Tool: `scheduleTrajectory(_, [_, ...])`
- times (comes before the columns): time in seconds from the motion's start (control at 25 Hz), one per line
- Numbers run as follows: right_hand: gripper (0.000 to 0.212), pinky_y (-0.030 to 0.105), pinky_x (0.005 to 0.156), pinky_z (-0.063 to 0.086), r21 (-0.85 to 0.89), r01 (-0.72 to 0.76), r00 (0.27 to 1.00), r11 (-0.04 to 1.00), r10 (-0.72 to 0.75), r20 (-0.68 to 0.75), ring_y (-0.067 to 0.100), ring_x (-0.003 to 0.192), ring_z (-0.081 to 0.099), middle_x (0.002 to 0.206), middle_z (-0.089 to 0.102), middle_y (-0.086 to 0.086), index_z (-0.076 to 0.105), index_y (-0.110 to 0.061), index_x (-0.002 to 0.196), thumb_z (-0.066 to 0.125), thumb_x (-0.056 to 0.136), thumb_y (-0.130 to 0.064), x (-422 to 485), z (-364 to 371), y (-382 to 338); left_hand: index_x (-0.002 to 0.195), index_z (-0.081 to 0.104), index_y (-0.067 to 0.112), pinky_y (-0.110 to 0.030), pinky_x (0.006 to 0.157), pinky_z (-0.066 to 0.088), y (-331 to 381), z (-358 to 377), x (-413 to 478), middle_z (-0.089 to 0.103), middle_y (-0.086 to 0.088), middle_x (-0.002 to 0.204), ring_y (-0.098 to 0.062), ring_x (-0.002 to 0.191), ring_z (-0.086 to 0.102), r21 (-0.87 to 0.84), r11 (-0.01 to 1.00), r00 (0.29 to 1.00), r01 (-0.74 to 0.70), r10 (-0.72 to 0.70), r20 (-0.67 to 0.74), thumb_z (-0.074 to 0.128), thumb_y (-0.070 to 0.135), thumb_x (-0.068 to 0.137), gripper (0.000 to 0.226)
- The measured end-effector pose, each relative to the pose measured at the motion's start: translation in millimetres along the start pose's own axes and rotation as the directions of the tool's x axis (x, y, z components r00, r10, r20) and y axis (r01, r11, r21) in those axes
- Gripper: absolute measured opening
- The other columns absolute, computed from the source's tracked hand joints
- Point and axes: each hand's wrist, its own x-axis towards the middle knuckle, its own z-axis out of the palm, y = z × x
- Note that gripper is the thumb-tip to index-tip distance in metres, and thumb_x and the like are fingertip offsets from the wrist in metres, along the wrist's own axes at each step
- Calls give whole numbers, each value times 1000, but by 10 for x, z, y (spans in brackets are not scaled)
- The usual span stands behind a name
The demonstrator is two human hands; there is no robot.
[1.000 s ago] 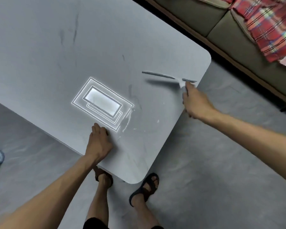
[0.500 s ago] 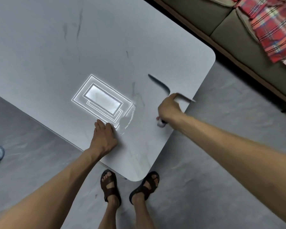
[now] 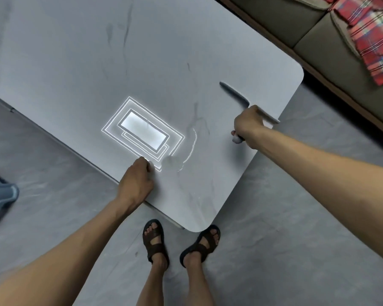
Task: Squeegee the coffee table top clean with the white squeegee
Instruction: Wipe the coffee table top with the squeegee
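on grey floor beside sofa (image 3: 292,23), glossy coffee table top (image 3: 75,62) with wet streak (image 3: 191,146)

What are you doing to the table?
A person is wiping the grey coffee table with a white squeegee. The right hand grips its handle, with the blade lying across the top near the table's right edge. The left hand rests on the near edge, seemingly to steady it. A curved wet streak still shows between the hands.
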Motion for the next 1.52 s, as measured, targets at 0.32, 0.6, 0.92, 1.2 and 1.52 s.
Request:
scheduleTrajectory(0.32, [56, 36, 65, 41, -478, 438, 899, 762, -360, 250, 36, 79, 59, 83, 58, 8, 4, -39, 150, 28, 101, -25, -655, 418, 776, 87, 44, 10, -34, 62, 35, -188, 48, -136, 48, -8, 95, -28, 79, 49, 36, 999, 1000, -29, 29, 11, 45, -7, 71, 24])
scheduleTrajectory(0.6, [55, 37, 64, 46, -672, 484, 862, 560, -438, 256, 31, 81, 62, 97, 67, 6, 11, -48, 148, 34, 101, -31, -593, -283, 1571, 88, 45, 12, -36, 65, 38, -110, 240, -201, 45, -7, 101, -28, 82, 49, 90, 994, 994, -58, 49, 101, 47, -3, 72, 22])
scheduleTrajectory(0.92, [53, 32, 59, 37, -704, 461, 863, 539, -457, 216, 31, 83, 64, 100, 70, 4, 19, -56, 143, 39, 100, -34, -530, -685, 2063, 87, 45, 12, -35, 63, 36, 44, 421, -272, 44, -8, 100, -30, 79, 49, 139, 988, 992, -66, 49, 118, 47, -2, 73, 20])
scheduleTrajectory(1.2, [49, 39, 73, 53, -758, 371, 903, 537, -398, 160, 31, 104, 63, 126, 65, -4, 22, -61, 139, 36, 100, -37, -654, -1114, 2312, 91, 43, 12, -37, 67, 41, 127, 416, -314, 51, -11, 95, -33, 82, 53, 136, 989, 990, -50, 30, 141, 42, -2, 77, 20])
scheduleTrajectory(1.52, [42, 33, 62, 53, -727, 530, 813, 436, -506, 289, 20, 87, 66, 108, 69, -12, 22, -62, 138, 26, 97, -52, -1033, -855, 1709, 96, 44, 14, -35, 57, 42, 47, 157, -300, 54, -1, 74, -26, 66, 55, 8, 998, 998, 55, -55, 5, 41, 4, 85, 15])
